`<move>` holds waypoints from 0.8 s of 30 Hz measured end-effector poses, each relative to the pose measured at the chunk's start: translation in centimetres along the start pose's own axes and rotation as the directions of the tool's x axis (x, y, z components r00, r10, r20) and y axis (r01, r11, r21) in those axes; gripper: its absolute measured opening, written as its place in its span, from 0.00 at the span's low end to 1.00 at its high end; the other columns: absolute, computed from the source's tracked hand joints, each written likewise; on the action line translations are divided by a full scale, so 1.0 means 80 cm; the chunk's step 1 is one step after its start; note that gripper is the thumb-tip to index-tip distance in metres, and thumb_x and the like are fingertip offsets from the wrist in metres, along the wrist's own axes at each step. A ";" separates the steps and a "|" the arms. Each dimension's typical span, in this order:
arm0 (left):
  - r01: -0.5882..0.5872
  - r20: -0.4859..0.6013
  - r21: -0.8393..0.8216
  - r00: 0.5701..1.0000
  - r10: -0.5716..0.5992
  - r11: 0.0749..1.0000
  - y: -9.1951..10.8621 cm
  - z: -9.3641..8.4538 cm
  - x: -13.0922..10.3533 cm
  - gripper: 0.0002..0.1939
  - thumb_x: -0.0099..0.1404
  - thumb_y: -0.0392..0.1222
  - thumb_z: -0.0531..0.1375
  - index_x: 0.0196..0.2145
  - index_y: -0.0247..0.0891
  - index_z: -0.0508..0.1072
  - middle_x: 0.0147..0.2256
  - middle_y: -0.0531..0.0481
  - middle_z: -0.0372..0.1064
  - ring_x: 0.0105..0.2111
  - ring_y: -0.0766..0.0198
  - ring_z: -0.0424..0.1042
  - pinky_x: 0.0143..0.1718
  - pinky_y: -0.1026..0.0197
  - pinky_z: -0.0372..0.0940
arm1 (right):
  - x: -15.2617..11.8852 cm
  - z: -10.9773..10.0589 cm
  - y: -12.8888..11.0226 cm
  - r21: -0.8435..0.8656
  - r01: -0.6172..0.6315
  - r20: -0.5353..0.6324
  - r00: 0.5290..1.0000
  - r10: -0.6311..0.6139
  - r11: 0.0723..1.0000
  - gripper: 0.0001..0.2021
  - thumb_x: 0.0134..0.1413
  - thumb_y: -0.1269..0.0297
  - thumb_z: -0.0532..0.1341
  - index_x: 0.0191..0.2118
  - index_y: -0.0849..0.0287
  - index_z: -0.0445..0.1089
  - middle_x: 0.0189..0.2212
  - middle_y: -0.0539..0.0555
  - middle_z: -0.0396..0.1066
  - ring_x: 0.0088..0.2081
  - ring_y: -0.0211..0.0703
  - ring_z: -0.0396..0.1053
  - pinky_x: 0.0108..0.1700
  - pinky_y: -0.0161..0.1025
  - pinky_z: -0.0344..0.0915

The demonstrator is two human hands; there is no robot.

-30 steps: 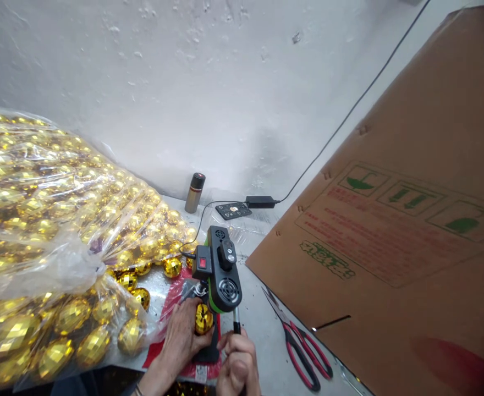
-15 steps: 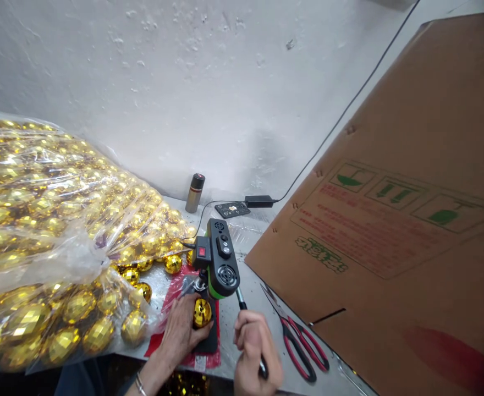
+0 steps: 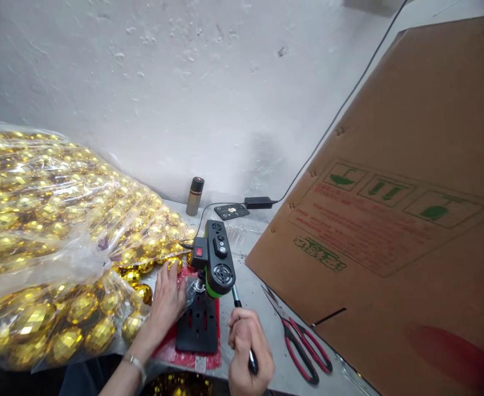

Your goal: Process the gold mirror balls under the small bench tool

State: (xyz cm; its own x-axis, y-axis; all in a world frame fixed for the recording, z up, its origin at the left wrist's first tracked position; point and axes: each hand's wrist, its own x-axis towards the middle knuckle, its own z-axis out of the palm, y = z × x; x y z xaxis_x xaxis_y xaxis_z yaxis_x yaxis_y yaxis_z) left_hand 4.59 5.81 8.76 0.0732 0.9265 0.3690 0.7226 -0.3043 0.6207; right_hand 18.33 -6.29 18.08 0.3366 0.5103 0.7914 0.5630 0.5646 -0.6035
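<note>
Gripping the black lever handle (image 3: 253, 363), the right hand (image 3: 248, 346) was curled into a fist in the head view, low and to the right of the small drill press (image 3: 220, 258). The left hand (image 3: 168, 294) reached forward on the other side of the machine, its fingers loosely extended and partly apart. Their tips were at a faceted gold ball (image 3: 179, 263), which lay just ahead of that hand, beside the press's switch box (image 3: 199, 252), and well beyond the right fist. Whether the fingers had hold of it could not be told, since they partly covered it.

Between the two hands sat the slotted black base plate (image 3: 196, 335), on red plastic (image 3: 212, 361). More loose gold balls (image 3: 143, 293) lay to the left of the left hand, near the knotted clear bag (image 3: 81, 261) full of similar ones. Red-and-black scissors (image 3: 303, 346) rested to the right of the right hand, alongside a tall cardboard box (image 3: 390, 110).
</note>
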 end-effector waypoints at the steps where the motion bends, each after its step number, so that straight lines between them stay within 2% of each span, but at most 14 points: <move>1: 0.085 0.037 0.066 0.995 -0.088 0.994 0.005 0.003 0.020 0.23 0.75 0.40 0.54 0.64 0.32 0.66 0.63 0.27 0.66 0.64 0.39 0.69 0.63 0.35 0.67 | 0.000 0.000 0.001 -0.007 -0.001 0.003 1.000 0.001 1.000 0.17 0.72 0.74 0.52 0.28 0.56 0.64 0.24 0.48 0.61 0.27 0.37 0.64 0.28 0.35 0.59; 3: 0.177 0.107 0.136 0.975 -0.192 0.975 0.011 0.009 0.050 0.23 0.73 0.38 0.55 0.63 0.30 0.67 0.60 0.26 0.68 0.58 0.39 0.75 0.58 0.37 0.70 | 0.001 0.000 0.001 -0.012 -0.006 0.002 1.000 0.006 1.000 0.17 0.72 0.74 0.52 0.29 0.56 0.65 0.24 0.48 0.61 0.26 0.37 0.64 0.28 0.35 0.59; 6: 0.189 0.159 0.126 0.965 -0.208 0.974 0.010 0.017 0.068 0.23 0.70 0.36 0.59 0.61 0.30 0.69 0.54 0.30 0.72 0.53 0.43 0.78 0.54 0.44 0.71 | 0.002 0.001 -0.002 -0.003 0.000 -0.002 1.000 0.000 1.000 0.17 0.72 0.74 0.52 0.30 0.55 0.64 0.25 0.47 0.63 0.26 0.36 0.64 0.27 0.34 0.60; 10: 0.178 0.180 0.053 0.966 -0.185 0.983 0.006 0.009 0.061 0.25 0.70 0.43 0.60 0.62 0.35 0.68 0.51 0.36 0.74 0.51 0.48 0.78 0.53 0.49 0.71 | 0.010 0.000 -0.012 -0.003 -0.008 0.004 1.000 0.008 1.000 0.17 0.73 0.74 0.51 0.29 0.55 0.63 0.25 0.47 0.64 0.25 0.34 0.63 0.26 0.32 0.60; 12: 0.226 0.180 -0.105 0.962 -0.205 0.968 0.005 -0.003 0.047 0.26 0.72 0.52 0.58 0.62 0.37 0.69 0.53 0.37 0.75 0.53 0.48 0.78 0.55 0.47 0.71 | 0.018 -0.001 -0.019 -0.012 -0.020 0.008 1.000 0.020 1.000 0.16 0.73 0.74 0.52 0.30 0.55 0.64 0.26 0.47 0.65 0.24 0.34 0.63 0.25 0.32 0.59; 14: 0.324 0.219 -0.360 0.941 -0.258 0.875 0.005 -0.017 0.025 0.30 0.71 0.62 0.57 0.60 0.38 0.71 0.55 0.37 0.75 0.53 0.46 0.78 0.55 0.46 0.72 | 0.028 -0.001 -0.025 -0.024 -0.030 0.002 1.000 0.030 0.999 0.16 0.73 0.74 0.52 0.31 0.55 0.65 0.25 0.47 0.65 0.23 0.34 0.62 0.24 0.32 0.59; 16: 0.442 0.316 -0.572 0.896 -0.311 0.691 0.005 -0.027 -0.001 0.36 0.67 0.70 0.57 0.59 0.38 0.71 0.55 0.37 0.76 0.51 0.46 0.79 0.50 0.48 0.75 | 0.037 0.000 -0.030 -0.031 -0.041 -0.008 0.999 0.041 0.999 0.16 0.73 0.73 0.52 0.31 0.55 0.65 0.24 0.47 0.65 0.23 0.34 0.62 0.24 0.32 0.58; 18: 0.521 0.408 -0.655 0.853 -0.324 0.547 0.006 -0.031 -0.029 0.41 0.64 0.73 0.60 0.60 0.39 0.70 0.55 0.38 0.77 0.48 0.47 0.81 0.45 0.50 0.78 | 0.045 0.002 -0.033 -0.029 -0.046 -0.021 0.999 0.045 0.999 0.16 0.73 0.73 0.53 0.30 0.56 0.65 0.24 0.47 0.64 0.23 0.33 0.62 0.25 0.31 0.59; 19: 0.534 0.426 -0.663 0.846 -0.321 0.525 0.006 -0.030 -0.041 0.42 0.63 0.74 0.61 0.61 0.39 0.70 0.55 0.38 0.77 0.48 0.48 0.81 0.43 0.51 0.78 | 0.047 0.002 -0.034 -0.028 -0.044 -0.024 0.999 0.043 0.999 0.16 0.73 0.73 0.53 0.30 0.56 0.65 0.24 0.46 0.64 0.23 0.33 0.63 0.25 0.31 0.59; 21: 0.498 0.398 -0.641 0.866 -0.303 0.584 0.006 -0.023 -0.062 0.40 0.62 0.72 0.62 0.60 0.40 0.71 0.55 0.40 0.78 0.49 0.48 0.81 0.43 0.53 0.78 | 0.049 0.003 -0.035 -0.023 -0.035 -0.028 0.999 0.034 0.999 0.16 0.73 0.73 0.53 0.30 0.56 0.65 0.24 0.46 0.64 0.24 0.33 0.63 0.26 0.31 0.60; 24: 0.386 0.276 -0.536 0.920 -0.277 0.751 0.003 -0.006 -0.081 0.35 0.61 0.67 0.64 0.57 0.40 0.73 0.53 0.41 0.80 0.50 0.47 0.81 0.48 0.49 0.78 | 0.048 0.002 -0.034 -0.017 -0.032 -0.012 0.999 0.032 0.999 0.16 0.73 0.72 0.53 0.30 0.56 0.64 0.24 0.46 0.64 0.24 0.33 0.64 0.27 0.30 0.61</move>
State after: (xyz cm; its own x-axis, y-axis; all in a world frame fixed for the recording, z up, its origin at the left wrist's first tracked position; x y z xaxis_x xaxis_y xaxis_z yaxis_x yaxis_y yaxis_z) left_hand 3.96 -0.32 6.81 0.0571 0.9981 -0.0230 0.2027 0.0109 0.9792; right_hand 17.98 -5.78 22.76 0.3629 0.5205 0.7729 0.5650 0.5366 -0.6267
